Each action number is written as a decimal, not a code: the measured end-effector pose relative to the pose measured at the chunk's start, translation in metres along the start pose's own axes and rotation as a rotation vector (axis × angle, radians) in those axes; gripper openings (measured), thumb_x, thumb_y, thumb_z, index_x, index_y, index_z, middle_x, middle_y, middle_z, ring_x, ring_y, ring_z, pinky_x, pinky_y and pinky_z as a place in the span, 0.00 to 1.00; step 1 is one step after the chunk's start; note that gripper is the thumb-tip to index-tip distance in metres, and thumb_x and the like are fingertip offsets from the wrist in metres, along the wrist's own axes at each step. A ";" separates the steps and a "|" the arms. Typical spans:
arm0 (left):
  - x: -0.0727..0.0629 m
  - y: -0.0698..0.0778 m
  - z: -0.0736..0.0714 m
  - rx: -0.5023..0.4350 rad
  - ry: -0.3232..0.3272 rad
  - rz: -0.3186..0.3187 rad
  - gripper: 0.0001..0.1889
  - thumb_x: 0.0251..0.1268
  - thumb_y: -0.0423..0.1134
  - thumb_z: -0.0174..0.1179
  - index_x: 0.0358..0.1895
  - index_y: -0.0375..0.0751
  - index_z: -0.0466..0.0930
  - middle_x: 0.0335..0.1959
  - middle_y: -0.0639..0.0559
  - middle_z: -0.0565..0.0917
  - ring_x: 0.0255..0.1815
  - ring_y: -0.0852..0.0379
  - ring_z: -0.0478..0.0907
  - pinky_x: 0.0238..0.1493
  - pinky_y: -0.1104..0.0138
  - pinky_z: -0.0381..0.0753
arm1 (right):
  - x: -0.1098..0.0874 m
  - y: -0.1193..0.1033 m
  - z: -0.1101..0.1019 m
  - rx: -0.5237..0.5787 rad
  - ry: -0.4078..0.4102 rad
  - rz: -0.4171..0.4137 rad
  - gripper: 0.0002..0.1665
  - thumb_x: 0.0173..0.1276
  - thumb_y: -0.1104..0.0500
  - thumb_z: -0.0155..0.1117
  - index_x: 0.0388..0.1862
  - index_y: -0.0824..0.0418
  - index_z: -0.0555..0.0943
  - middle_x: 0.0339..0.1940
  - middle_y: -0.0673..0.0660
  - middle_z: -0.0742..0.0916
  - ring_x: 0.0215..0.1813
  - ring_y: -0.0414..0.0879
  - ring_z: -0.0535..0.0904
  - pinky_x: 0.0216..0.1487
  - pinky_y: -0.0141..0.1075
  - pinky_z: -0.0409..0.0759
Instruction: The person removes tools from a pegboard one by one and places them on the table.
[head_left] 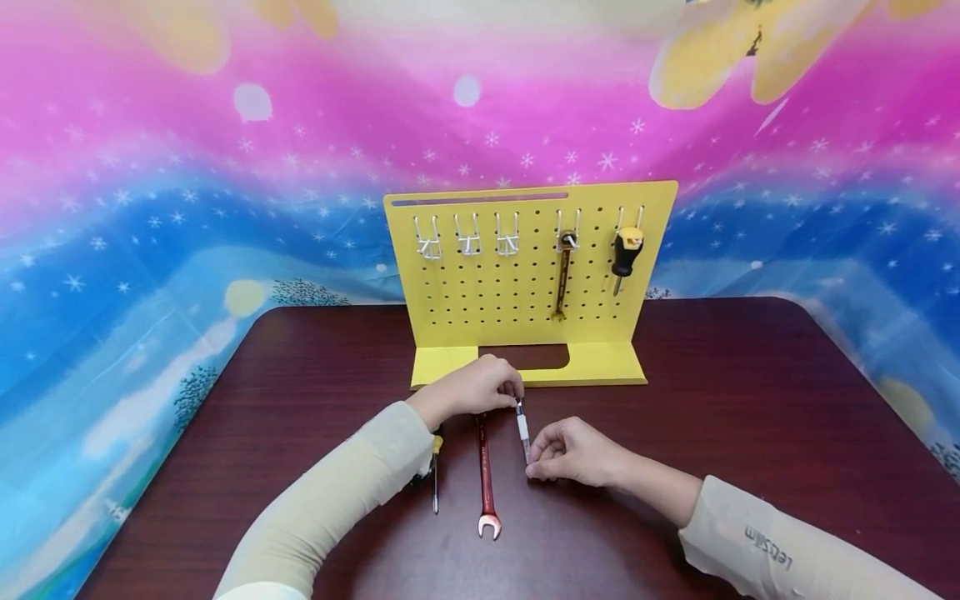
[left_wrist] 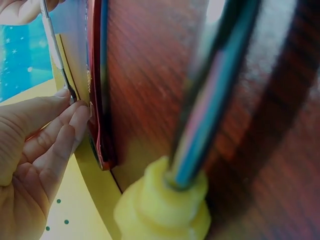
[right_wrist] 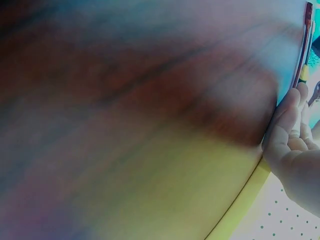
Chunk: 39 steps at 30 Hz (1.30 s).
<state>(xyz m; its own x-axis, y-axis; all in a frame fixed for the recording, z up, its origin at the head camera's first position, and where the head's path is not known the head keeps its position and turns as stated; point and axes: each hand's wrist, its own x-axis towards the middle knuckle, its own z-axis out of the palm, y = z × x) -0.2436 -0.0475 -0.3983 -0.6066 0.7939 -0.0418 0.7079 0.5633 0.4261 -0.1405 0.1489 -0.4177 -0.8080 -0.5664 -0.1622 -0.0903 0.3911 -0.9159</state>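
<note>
A slim pen-like tool (head_left: 522,427) with a white middle and a metallic end stands between my two hands, just in front of the pegboard. My left hand (head_left: 483,385) pinches its far, metallic end (left_wrist: 70,92) between thumb and fingers. At the near end, the thumb and forefinger of my right hand (head_left: 573,454) pinch the tip. A red combination wrench (head_left: 486,475) lies beneath my left hand, its open jaw towards me and its far end hidden. Left of it lies a screwdriver (head_left: 435,483) with a yellow and black handle, partly covered by my left sleeve.
A yellow pegboard (head_left: 480,300) stands on the dark wooden table (head_left: 712,400). On its right half hang a wrench (head_left: 563,279) and a black and yellow screwdriver (head_left: 624,254). Several white hooks (head_left: 468,242) on the left carry nothing. A colourful cloth (head_left: 337,125) surrounds the table.
</note>
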 end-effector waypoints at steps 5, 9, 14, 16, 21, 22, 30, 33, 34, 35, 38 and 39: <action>0.001 0.002 0.000 0.012 -0.009 -0.009 0.05 0.67 0.33 0.63 0.41 0.39 0.87 0.38 0.49 0.89 0.39 0.59 0.85 0.43 0.73 0.83 | 0.000 0.001 0.000 -0.008 0.001 0.002 0.09 0.59 0.65 0.71 0.33 0.71 0.82 0.23 0.53 0.86 0.24 0.37 0.77 0.24 0.26 0.77; 0.001 0.002 0.001 0.036 -0.009 0.006 0.05 0.67 0.32 0.63 0.41 0.39 0.88 0.37 0.49 0.89 0.39 0.59 0.85 0.44 0.72 0.83 | 0.000 0.002 0.000 -0.014 -0.002 -0.007 0.09 0.59 0.65 0.71 0.32 0.71 0.81 0.22 0.52 0.86 0.23 0.36 0.76 0.23 0.26 0.77; 0.002 0.001 0.002 0.085 -0.006 0.030 0.04 0.65 0.33 0.64 0.39 0.40 0.88 0.36 0.51 0.89 0.38 0.60 0.83 0.44 0.72 0.82 | 0.000 -0.001 0.000 -0.043 -0.004 0.012 0.08 0.59 0.65 0.71 0.32 0.70 0.82 0.21 0.50 0.85 0.22 0.37 0.75 0.23 0.26 0.76; 0.002 0.000 0.003 0.103 -0.003 0.037 0.04 0.65 0.33 0.65 0.39 0.41 0.88 0.36 0.52 0.89 0.38 0.60 0.83 0.44 0.72 0.82 | -0.001 -0.003 0.001 -0.056 -0.005 0.022 0.08 0.59 0.64 0.71 0.32 0.69 0.82 0.21 0.50 0.84 0.22 0.37 0.75 0.22 0.26 0.75; 0.003 0.000 0.005 0.125 -0.002 0.031 0.04 0.65 0.34 0.65 0.39 0.41 0.88 0.36 0.52 0.89 0.37 0.61 0.82 0.43 0.72 0.82 | -0.001 -0.006 0.001 -0.089 -0.007 0.033 0.08 0.58 0.65 0.72 0.31 0.69 0.82 0.20 0.49 0.84 0.22 0.35 0.73 0.22 0.25 0.72; 0.003 0.000 0.005 0.125 -0.002 0.025 0.04 0.65 0.33 0.65 0.39 0.41 0.88 0.36 0.52 0.88 0.37 0.61 0.82 0.42 0.73 0.82 | -0.002 -0.007 0.001 -0.093 -0.006 0.033 0.08 0.58 0.66 0.71 0.32 0.70 0.82 0.20 0.49 0.84 0.22 0.35 0.73 0.22 0.25 0.72; 0.002 0.002 0.007 0.129 0.003 0.000 0.04 0.64 0.31 0.64 0.38 0.41 0.88 0.33 0.52 0.88 0.34 0.62 0.81 0.40 0.73 0.81 | -0.002 -0.007 0.000 -0.080 -0.018 0.026 0.10 0.57 0.69 0.69 0.37 0.74 0.82 0.23 0.53 0.86 0.24 0.36 0.75 0.24 0.24 0.74; 0.002 0.002 0.006 0.125 0.000 0.003 0.04 0.64 0.32 0.64 0.39 0.40 0.88 0.33 0.52 0.88 0.34 0.62 0.82 0.40 0.73 0.81 | -0.002 -0.006 -0.002 -0.066 -0.035 0.015 0.11 0.57 0.69 0.69 0.38 0.74 0.82 0.23 0.54 0.87 0.24 0.37 0.75 0.24 0.25 0.74; 0.002 0.002 0.005 0.125 -0.002 0.003 0.04 0.64 0.32 0.64 0.39 0.40 0.88 0.34 0.52 0.88 0.35 0.61 0.82 0.40 0.73 0.81 | -0.002 -0.005 -0.003 -0.065 -0.037 0.009 0.12 0.57 0.68 0.69 0.39 0.74 0.82 0.24 0.55 0.87 0.24 0.37 0.75 0.24 0.25 0.74; 0.002 0.002 0.004 0.124 -0.003 0.004 0.05 0.65 0.32 0.64 0.40 0.40 0.88 0.34 0.52 0.88 0.35 0.61 0.82 0.41 0.73 0.81 | -0.002 -0.004 -0.005 -0.064 -0.040 0.004 0.12 0.58 0.68 0.69 0.39 0.74 0.82 0.24 0.55 0.87 0.24 0.37 0.75 0.24 0.25 0.75; 0.002 0.003 -0.002 0.097 0.001 -0.005 0.06 0.66 0.33 0.64 0.42 0.39 0.87 0.36 0.50 0.89 0.38 0.60 0.84 0.43 0.72 0.83 | -0.003 -0.004 -0.010 -0.076 -0.034 -0.013 0.13 0.59 0.67 0.70 0.41 0.74 0.82 0.26 0.56 0.87 0.25 0.37 0.76 0.26 0.26 0.76; 0.002 0.003 -0.006 0.092 0.006 -0.007 0.06 0.66 0.33 0.63 0.43 0.38 0.87 0.37 0.50 0.89 0.39 0.59 0.84 0.44 0.71 0.83 | -0.004 -0.003 -0.013 -0.085 -0.027 -0.018 0.13 0.59 0.67 0.70 0.41 0.74 0.82 0.26 0.56 0.88 0.26 0.37 0.77 0.26 0.26 0.77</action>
<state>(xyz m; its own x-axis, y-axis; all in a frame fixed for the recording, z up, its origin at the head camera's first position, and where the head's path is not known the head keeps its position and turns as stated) -0.2443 -0.0457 -0.3920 -0.6135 0.7887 -0.0384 0.7337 0.5874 0.3415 -0.1447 0.1588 -0.4093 -0.7899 -0.5927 -0.1574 -0.1544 0.4406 -0.8843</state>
